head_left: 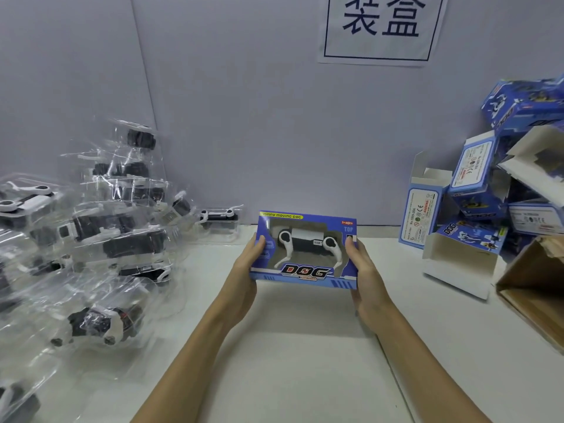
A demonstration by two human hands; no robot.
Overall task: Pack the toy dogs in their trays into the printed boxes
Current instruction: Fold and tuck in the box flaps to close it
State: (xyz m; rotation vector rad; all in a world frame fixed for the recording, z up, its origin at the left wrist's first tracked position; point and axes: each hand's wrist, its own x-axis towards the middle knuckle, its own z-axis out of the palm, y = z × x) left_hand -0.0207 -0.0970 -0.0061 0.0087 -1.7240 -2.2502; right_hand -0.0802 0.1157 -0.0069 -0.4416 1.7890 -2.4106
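The pile of clear trays [91, 239] occupies the left of the table [290, 361], each tray holding a black and white toy dog. The trays lie stacked and tilted against one another, which keeps unpacked stock within reach of the left hand. One single tray [220, 218] stands apart, near the back wall [244, 117].

At centre, the left hand [244, 288] grips the left end of a blue printed box [305, 250], with the thumb on the front face and the fingers behind. The box is held above the table, window toward the person. A toy dog [306, 242] shows through the window, so this box appears already filled. The level, front-facing hold probably serves to check the seating of the dog and the closure of the flaps.

The right hand [367, 282] grips the right end of the same box in the mirrored manner. Holding both ends keeps the box square and prevents the end flaps from opening.

On the right, a heap of blue boxes [488, 190] rests near a cardboard carton [534, 300]. Several of them show open white flaps, which suggests empty stock ready for filling. A paper sign [381, 25] is fixed to the back wall.
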